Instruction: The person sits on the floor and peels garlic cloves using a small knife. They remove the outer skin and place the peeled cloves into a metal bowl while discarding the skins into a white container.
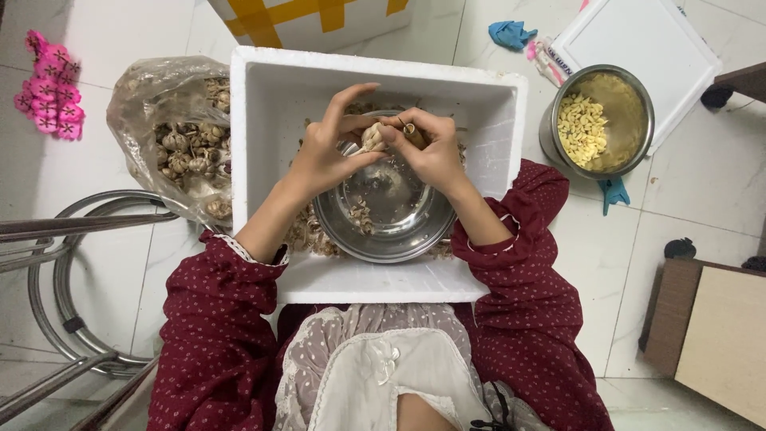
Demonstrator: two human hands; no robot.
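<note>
Hands: both are meeting over the middle of the white foam box (263, 120).
Left hand: the left hand (331, 152) is pinching a garlic bulb (372, 137) with thumb and fingers closed on it, and the first finger is sticking up toward 12 o'clock.
Right hand: the right hand (431, 152) is curling tight around the same bulb from the 3 o'clock side and is touching the left hand.
Garlic bulb: it is sitting between the two hands, just above the steel bowl (383, 227).
Steel bowl: it is lying inside the box with a few bits of peel in it.
Peels: dry skins (307, 235) are piling up in the box at 8 o'clock of the bowl.
Bag: a clear bag of garlic bulbs (179, 144) is leaning on the box at 9 o'clock.
Pot: a steel pot of peeled cloves (598, 120) is standing on the floor at 3 o'clock, well apart from the hands.
</note>
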